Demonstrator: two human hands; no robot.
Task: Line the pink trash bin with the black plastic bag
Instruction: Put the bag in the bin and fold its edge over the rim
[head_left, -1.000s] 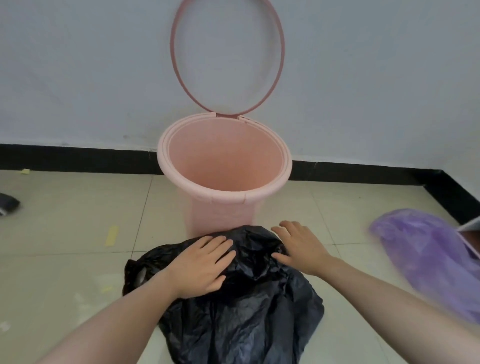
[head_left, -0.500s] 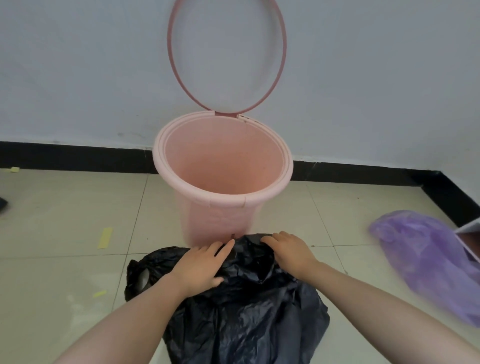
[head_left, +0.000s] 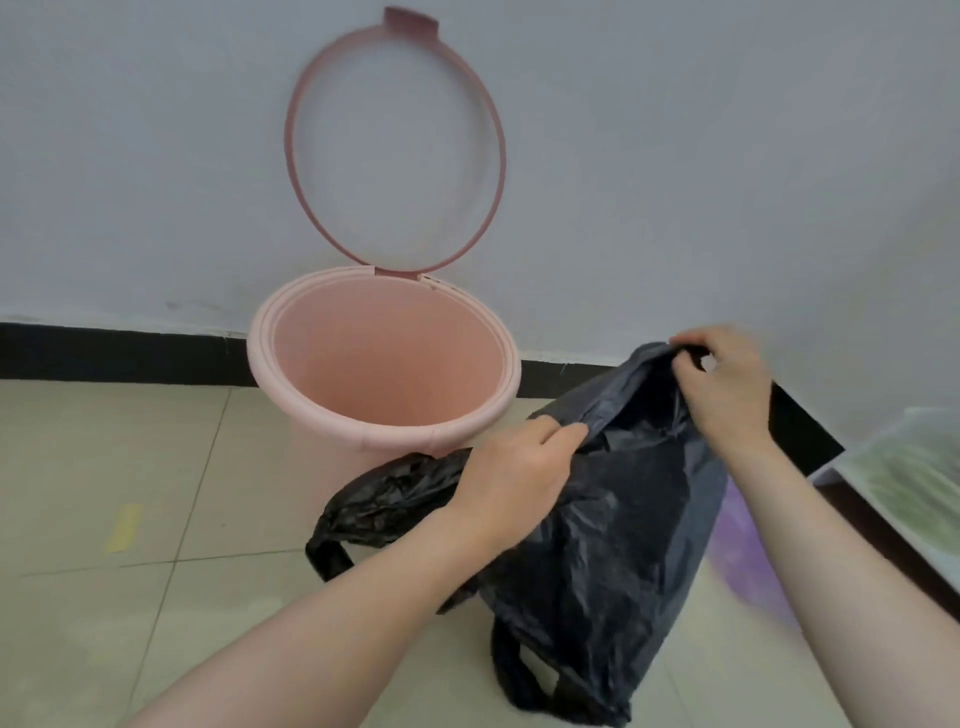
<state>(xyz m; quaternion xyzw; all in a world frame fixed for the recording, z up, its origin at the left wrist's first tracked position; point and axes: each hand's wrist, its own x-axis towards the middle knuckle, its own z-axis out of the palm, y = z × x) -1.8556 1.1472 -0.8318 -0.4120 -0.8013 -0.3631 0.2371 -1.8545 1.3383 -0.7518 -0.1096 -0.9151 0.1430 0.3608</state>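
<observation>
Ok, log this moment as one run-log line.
step: opening bag | left hand: gripping black plastic bag | right hand: pinching bag edge, raised | pink trash bin: unlined, ring lid up

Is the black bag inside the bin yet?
No: the black plastic bag hangs outside the empty pink trash bin, pinched by the left hand and right hand.

purple bag (head_left: 748, 561) blurred behind black bag (head_left: 613, 519), both forearms cropped

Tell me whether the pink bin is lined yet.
Not lined. The pink bin shows bare walls inside; the black bag hangs outside it, gripped by the left hand and right hand.
</observation>
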